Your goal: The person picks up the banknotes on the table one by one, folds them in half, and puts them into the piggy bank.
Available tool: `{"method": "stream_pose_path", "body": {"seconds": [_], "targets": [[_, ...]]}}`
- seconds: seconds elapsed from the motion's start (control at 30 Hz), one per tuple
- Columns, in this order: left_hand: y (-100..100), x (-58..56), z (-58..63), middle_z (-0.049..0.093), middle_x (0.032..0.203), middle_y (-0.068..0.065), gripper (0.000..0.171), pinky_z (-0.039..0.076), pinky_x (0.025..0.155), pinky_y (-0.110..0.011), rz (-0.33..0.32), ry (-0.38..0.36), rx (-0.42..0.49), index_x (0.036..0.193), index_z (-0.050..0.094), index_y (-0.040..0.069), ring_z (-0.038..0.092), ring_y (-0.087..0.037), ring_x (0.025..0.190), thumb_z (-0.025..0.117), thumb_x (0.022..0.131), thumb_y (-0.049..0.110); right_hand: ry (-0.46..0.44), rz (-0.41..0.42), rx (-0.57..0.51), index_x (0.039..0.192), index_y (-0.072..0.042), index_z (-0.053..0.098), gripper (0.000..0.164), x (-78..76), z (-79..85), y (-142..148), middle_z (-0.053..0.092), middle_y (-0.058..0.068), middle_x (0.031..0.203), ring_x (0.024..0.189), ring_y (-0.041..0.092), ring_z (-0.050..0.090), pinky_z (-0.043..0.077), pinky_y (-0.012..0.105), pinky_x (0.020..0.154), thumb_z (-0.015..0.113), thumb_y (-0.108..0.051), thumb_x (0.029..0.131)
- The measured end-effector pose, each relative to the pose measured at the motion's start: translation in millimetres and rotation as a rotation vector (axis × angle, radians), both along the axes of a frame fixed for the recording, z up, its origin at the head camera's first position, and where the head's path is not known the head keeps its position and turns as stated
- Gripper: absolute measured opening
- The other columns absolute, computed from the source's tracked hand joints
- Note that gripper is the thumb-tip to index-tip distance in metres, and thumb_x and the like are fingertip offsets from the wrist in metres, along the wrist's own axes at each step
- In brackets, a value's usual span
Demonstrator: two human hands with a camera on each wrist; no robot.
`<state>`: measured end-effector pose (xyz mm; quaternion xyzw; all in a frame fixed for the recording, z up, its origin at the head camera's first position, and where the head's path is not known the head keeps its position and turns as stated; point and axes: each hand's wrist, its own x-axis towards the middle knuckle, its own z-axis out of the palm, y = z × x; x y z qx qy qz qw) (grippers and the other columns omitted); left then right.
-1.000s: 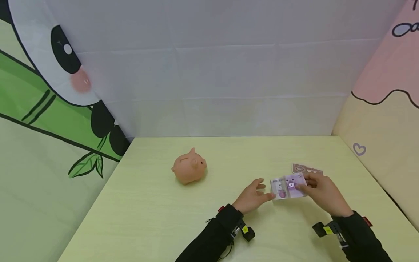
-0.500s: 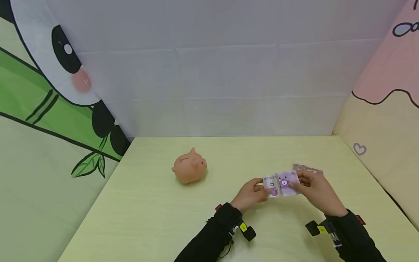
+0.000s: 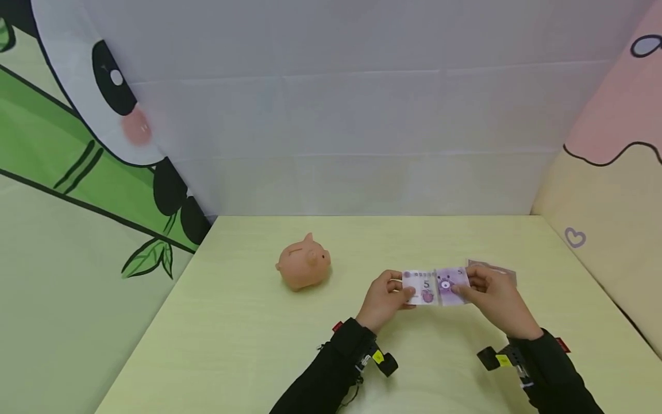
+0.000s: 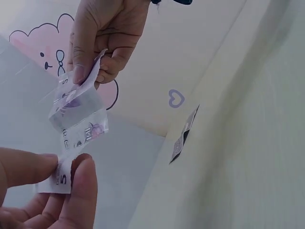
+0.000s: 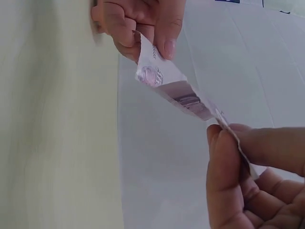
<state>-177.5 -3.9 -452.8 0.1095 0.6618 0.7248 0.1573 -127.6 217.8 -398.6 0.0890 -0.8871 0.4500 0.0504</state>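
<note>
A purple and white play banknote (image 3: 434, 287), marked 5, is stretched between both hands above the table. My left hand (image 3: 384, 299) pinches its left end between thumb and fingers. On the other end, my right hand (image 3: 497, 300) pinches it the same way. Crease lines cross the banknote (image 4: 83, 114), which bends in the left wrist view. Behind the right hand a brownish second banknote (image 3: 496, 269) lies on the table, partly covered by that hand in the head view. An orange-pink piggy bank (image 3: 304, 263) with a slot on top stands left of the hands.
The pale yellow table (image 3: 248, 345) runs back to a white cloth backdrop (image 3: 331, 115). A printed panel with a green bamboo pattern (image 3: 77, 138) flanks the left side, and a pink and cream panel (image 3: 605, 190) the right.
The left hand, earlier open beside the banknote, has taken hold of its left end. Both hands have moved left with the banknote, which now lies level and more stretched out.
</note>
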Motion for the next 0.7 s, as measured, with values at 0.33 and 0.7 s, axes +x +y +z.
{"method": "stream_pose_path", "body": {"seconds": [0.33, 0.7], "targets": [[-15.5, -3.6, 14.0, 0.071, 0.096, -0.020, 0.021, 0.060, 0.070, -0.031, 0.101, 0.087, -0.019, 0.108, 0.062, -0.003, 0.069, -0.015, 0.076, 0.069, 0.089, 0.001, -0.015, -0.027, 0.004, 0.105, 0.001, 0.062, 0.019, -8.6, 2.0, -4.3, 0.069, 0.013, 0.096, 0.074, 0.006, 0.062, 0.052, 0.021, 0.064, 0.066, -0.014, 0.094], [-38.3, -5.5, 32.6, 0.073, 0.096, -0.023, 0.018, 0.060, 0.070, -0.030, 0.179, 0.135, -0.042, 0.105, 0.068, -0.005, 0.070, -0.016, 0.076, 0.070, 0.089, 0.005, -0.071, -0.019, -0.092, 0.112, 0.002, 0.063, 0.030, -20.4, 5.8, -11.3, 0.071, 0.018, 0.103, 0.076, 0.010, 0.071, 0.057, 0.021, 0.074, 0.063, -0.024, 0.097]]}}
